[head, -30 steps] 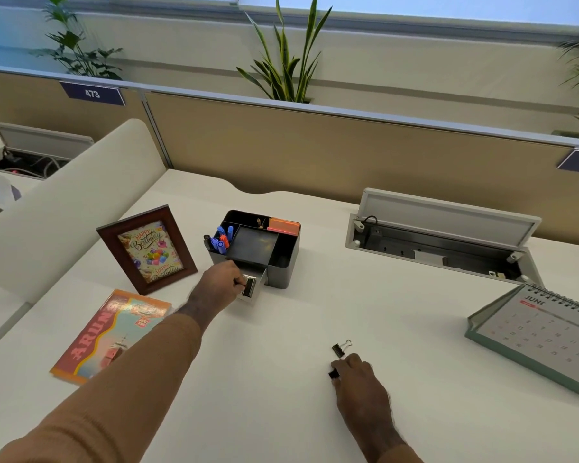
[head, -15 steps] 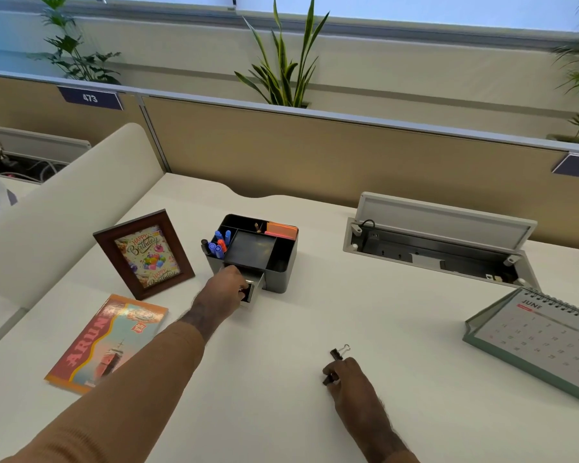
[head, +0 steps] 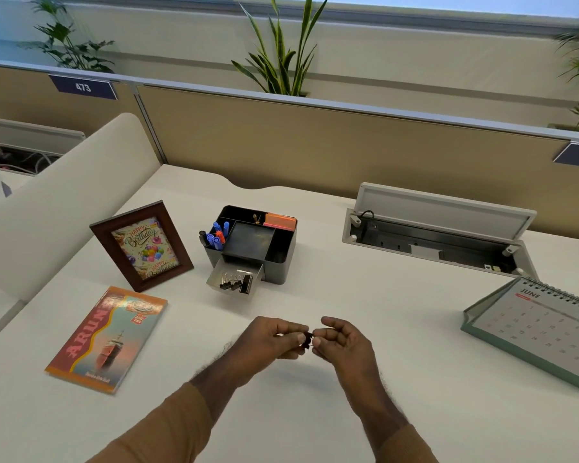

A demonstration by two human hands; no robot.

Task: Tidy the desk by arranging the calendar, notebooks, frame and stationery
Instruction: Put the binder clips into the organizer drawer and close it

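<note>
Both hands, left hand (head: 269, 339) and right hand (head: 343, 340), pinch one binder clip (head: 308, 339).

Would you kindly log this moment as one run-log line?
left hand: pinches binder clip | right hand: pinches it too | organizer drawer: open, clips inside | calendar: untouched

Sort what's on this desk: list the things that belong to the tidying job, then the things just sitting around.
Job: binder clip pinched by left hand and right hand; organiser with open drawer of clips; pens; frame; notebook; calendar.

Lying about: open cable tray; plants; partition.
</note>
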